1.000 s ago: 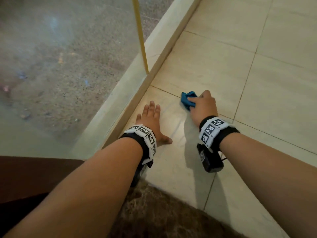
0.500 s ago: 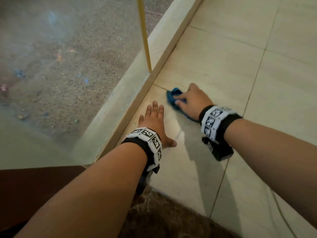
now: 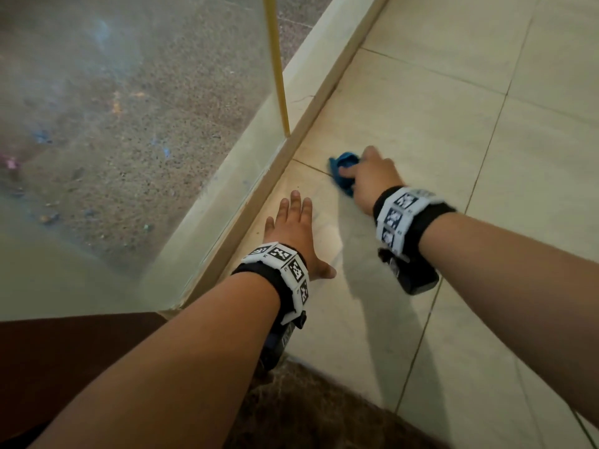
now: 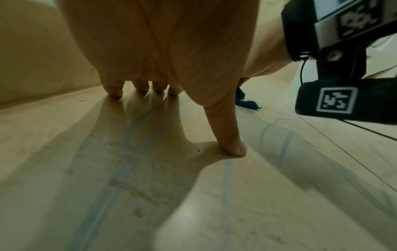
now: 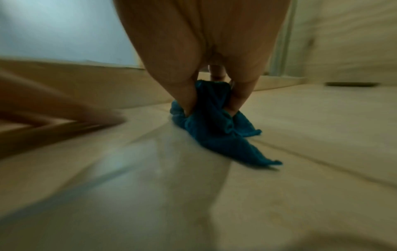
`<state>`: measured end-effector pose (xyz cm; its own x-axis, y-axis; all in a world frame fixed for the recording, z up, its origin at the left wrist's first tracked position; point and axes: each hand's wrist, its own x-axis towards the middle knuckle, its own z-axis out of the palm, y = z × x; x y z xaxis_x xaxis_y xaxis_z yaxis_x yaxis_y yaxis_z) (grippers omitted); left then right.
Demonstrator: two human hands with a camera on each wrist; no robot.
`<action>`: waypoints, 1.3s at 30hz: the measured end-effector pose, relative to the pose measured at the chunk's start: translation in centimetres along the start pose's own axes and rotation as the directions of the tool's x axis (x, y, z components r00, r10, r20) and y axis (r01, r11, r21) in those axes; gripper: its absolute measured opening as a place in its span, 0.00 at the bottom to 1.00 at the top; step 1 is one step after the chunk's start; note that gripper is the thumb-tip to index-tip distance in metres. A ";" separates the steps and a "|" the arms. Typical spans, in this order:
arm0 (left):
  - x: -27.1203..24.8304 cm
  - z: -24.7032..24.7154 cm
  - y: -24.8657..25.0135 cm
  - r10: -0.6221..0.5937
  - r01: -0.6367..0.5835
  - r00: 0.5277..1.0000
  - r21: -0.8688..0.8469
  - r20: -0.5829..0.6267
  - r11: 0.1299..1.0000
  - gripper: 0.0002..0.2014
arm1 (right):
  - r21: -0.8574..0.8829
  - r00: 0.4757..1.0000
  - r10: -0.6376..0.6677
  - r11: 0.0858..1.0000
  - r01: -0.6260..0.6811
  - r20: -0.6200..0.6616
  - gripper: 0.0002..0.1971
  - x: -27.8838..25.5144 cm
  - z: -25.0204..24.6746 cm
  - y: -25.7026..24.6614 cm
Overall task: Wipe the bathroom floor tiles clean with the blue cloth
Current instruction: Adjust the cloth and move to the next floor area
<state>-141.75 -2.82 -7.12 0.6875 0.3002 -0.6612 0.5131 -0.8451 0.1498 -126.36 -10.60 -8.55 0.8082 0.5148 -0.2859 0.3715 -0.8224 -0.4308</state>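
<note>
1. Head view: right hand (image 3: 372, 181) clamped on bunched blue cloth (image 3: 344, 171), pressed onto floor tiles (image 3: 421, 131) beside the kerb (image 3: 308, 102); left hand (image 3: 293, 228) laid flat.
2. Left wrist: fingers (image 4: 114, 90) straight, tips touching tile.
3. Right wrist: cloth pinched between thumb (image 5: 182, 91) and fingers, trailing on floor.

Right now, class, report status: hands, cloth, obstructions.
Left hand flat on tile. Right hand grips blue cloth on floor. Stone curb close beside.
</note>
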 end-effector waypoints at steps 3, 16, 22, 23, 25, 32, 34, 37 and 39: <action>0.0 -0.1 0.1 0.001 -0.001 1.000 0.016 -0.009 1.000 0.68 | -0.094 0.951 -0.271 0.953 0.286 0.152 0.16 -2.9 2.5 -1.7; -0.1 -0.1 0.1 0.004 -0.004 1.000 0.004 -0.015 1.000 0.67 | -0.172 0.964 -0.232 0.952 0.253 0.132 0.19 -3.8 -0.7 1.4; 0.0 0.1 -0.1 0.008 -0.008 0.999 0.012 -0.036 1.000 0.67 | -0.155 0.923 -0.312 0.924 0.350 0.223 0.19 -7.5 1.3 1.0; 0.0 0.2 -0.1 0.011 -0.010 0.999 0.016 -0.037 1.000 0.67 | -0.165 0.888 -0.367 0.892 0.420 0.276 0.19 -8.5 1.4 0.9; 0.0 0.3 -0.3 0.013 -0.012 0.999 0.019 -0.040 1.000 0.67 | -0.177 0.898 -0.350 0.898 0.403 0.268 0.20 -7.8 0.4 2.1; -0.1 0.3 -0.3 0.013 -0.012 0.999 0.021 -0.033 1.000 0.67 | -0.220 0.948 -0.291 0.924 0.314 0.128 0.20 -8.8 0.0 3.7; 0.0 0.3 -0.3 0.013 -0.012 0.999 0.027 -0.034 1.000 0.67 | -0.181 0.894 -0.398 0.883 0.434 0.204 0.19 -9.7 0.2 3.4; -0.1 0.3 -0.4 0.018 -0.017 0.999 0.025 -0.035 1.000 0.67 | -0.182 0.972 -0.200 0.958 0.220 0.122 0.19 -6.9 -1.7 5.0; 0.0 0.3 -0.4 0.020 -0.019 0.999 0.026 -0.037 0.999 0.67 | -0.188 0.996 -0.059 0.980 0.070 0.068 0.20 -6.6 -2.3 5.3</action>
<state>-142.09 -2.62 -7.35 0.7160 0.2995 -0.6306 0.4867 -0.8617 0.1433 -128.70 -18.93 -7.00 0.7522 0.5774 -0.3175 0.5067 -0.8149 -0.2815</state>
